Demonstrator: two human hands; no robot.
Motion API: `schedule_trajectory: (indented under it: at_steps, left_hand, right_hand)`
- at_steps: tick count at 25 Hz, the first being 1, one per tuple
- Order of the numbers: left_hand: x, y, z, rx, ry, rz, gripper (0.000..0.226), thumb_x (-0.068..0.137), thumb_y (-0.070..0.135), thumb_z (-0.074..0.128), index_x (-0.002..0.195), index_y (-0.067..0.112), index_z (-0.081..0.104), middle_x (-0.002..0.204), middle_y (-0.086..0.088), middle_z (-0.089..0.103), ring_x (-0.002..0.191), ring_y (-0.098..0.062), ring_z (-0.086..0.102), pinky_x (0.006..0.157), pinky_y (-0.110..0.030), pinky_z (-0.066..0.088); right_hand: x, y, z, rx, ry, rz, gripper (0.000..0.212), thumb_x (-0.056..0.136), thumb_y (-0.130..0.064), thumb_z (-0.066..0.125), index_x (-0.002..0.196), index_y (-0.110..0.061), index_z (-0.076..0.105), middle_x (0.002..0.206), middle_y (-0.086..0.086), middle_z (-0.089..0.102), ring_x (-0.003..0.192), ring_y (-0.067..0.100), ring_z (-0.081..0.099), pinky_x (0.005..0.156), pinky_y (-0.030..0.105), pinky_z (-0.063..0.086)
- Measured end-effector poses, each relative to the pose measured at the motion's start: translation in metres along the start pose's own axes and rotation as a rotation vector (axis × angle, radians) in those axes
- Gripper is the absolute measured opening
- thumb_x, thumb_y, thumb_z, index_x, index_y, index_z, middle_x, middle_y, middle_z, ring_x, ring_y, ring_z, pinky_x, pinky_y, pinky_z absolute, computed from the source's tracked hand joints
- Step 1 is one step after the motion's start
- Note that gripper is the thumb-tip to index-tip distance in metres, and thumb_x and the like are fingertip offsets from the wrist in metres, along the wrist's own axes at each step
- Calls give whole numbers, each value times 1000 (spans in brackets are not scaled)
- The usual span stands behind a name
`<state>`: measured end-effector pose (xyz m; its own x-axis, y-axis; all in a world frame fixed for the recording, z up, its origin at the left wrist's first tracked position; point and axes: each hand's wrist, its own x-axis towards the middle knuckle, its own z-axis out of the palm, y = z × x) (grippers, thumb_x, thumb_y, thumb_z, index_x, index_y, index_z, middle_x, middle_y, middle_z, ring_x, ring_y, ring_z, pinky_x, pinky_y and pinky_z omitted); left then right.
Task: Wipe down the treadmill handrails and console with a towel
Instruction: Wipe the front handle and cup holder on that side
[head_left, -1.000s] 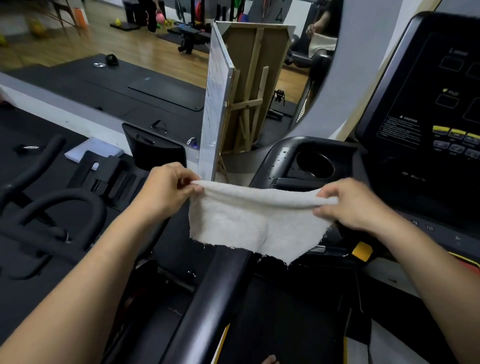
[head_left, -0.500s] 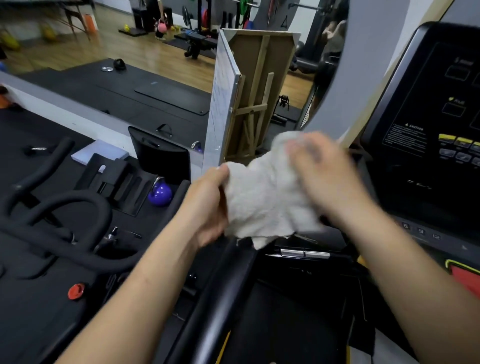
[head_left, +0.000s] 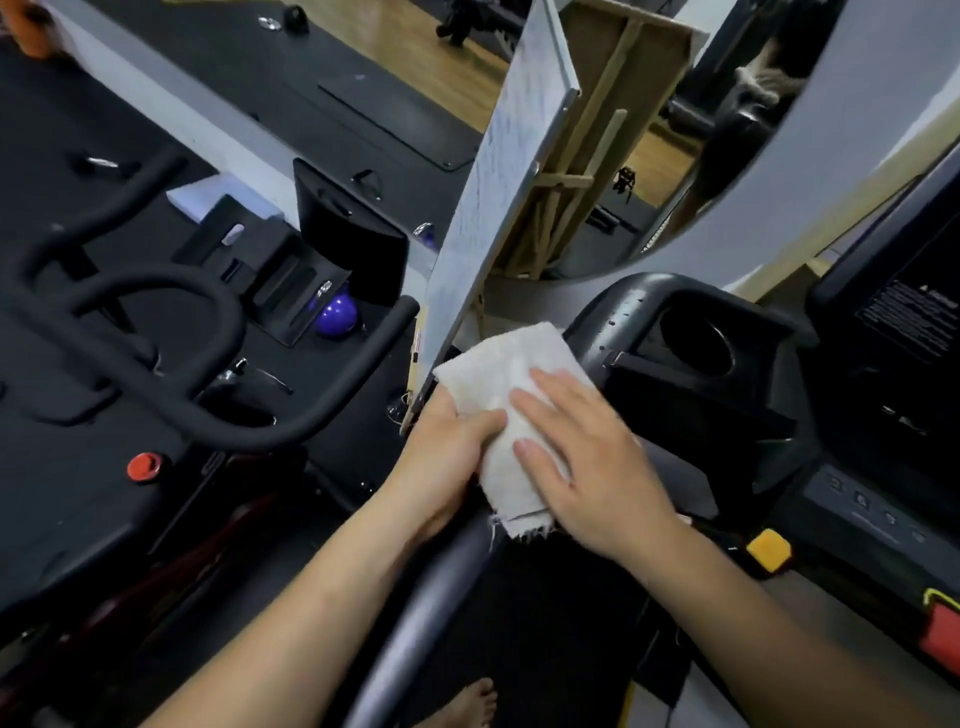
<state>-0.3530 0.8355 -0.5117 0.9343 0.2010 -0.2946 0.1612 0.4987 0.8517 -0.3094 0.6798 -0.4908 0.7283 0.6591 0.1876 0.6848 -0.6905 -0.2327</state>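
Where fingers (head_left: 535, 400) press — towel (head_left: 511, 364) beneath.

Gym room with dim, flat light. A big wall mirror (head_left: 649, 171) reflects a wood floor (head_left: 415, 67) and black floor mats (head_left: 291, 88). A whiteboard on a wooden easel (head_left: 498, 208) leans just against the mirror. Left of the easel there's a spin bike's black handlebars (head_left: 171, 332), with a purple kettlebell (head_left: 336, 314) between them and the board.
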Motion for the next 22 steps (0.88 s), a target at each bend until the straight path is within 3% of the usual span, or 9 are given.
schedule_trajectory:
  at_steps: [2,4,6,8,13,15,17,20,22]
  left_hand:
    - [4,-9,-28,495,105,97,31,79,25,62,109,33,64,107,7,72,102,-13,67,91,-33,53]
    - [-3,-19,-44,681,-8,68,46,75,52,57,119,40,58,117,13,68,111,-12,62,102,-35,47]
    - [-19,-34,-45,868,-249,16,76,82,62,54,149,34,31,151,9,43,140,-13,39,116,-25,28]
    - [-31,-48,-42,1076,-320,61,97,89,62,52,157,21,-2,165,7,5,151,-8,6,119,-20,8]
    - [-34,-56,-46,1047,-262,36,102,90,65,48,155,15,-13,165,0,-13,151,-11,-10,119,-25,-3]
    - [-29,-60,-48,985,-304,23,105,88,64,51,155,13,-12,165,-4,-13,151,-14,-12,121,-29,-4]
    - [-25,-63,-50,941,-333,3,109,86,63,56,155,12,-11,165,-7,-13,151,-16,-12,123,-34,-3]
    - [-19,-63,-51,923,-342,-34,115,82,66,59,155,11,-11,164,-8,-15,151,-21,-10,124,-42,1]
    - [-19,-65,-52,904,-345,-92,119,79,69,59,155,8,-10,164,-10,-14,151,-24,-9,123,-44,2]
  right_hand:
    - [-11,19,30,-106,-168,-87,45,97,-41,37,134,-25,57,147,-1,47,142,26,32,115,54,24]
    - [-7,45,35,-171,-215,-157,46,97,-40,34,137,-26,53,150,-1,43,143,27,29,117,52,19]
    - [16,59,27,-263,-253,-175,48,97,-41,32,138,-26,52,150,0,42,143,28,30,117,51,20]
    - [43,56,22,-285,-285,-83,47,96,-41,34,136,-26,54,148,0,45,141,28,31,116,50,21]
    - [12,26,8,-186,-327,-103,42,90,-37,46,126,-18,59,142,-2,48,138,30,34,111,49,28]
    - [32,31,1,-282,-363,-188,39,85,-41,51,110,-14,64,124,1,57,118,34,49,99,48,37]
    - [74,32,9,-436,-477,-177,45,82,-50,46,106,-16,63,108,1,57,100,35,50,88,49,39]
    - [123,22,41,-592,-793,-138,55,82,-58,31,129,-41,53,135,-8,53,131,26,40,109,54,27]
    - [128,12,58,-652,-907,-124,63,80,-60,21,134,-44,50,141,-16,51,139,11,33,118,48,13]
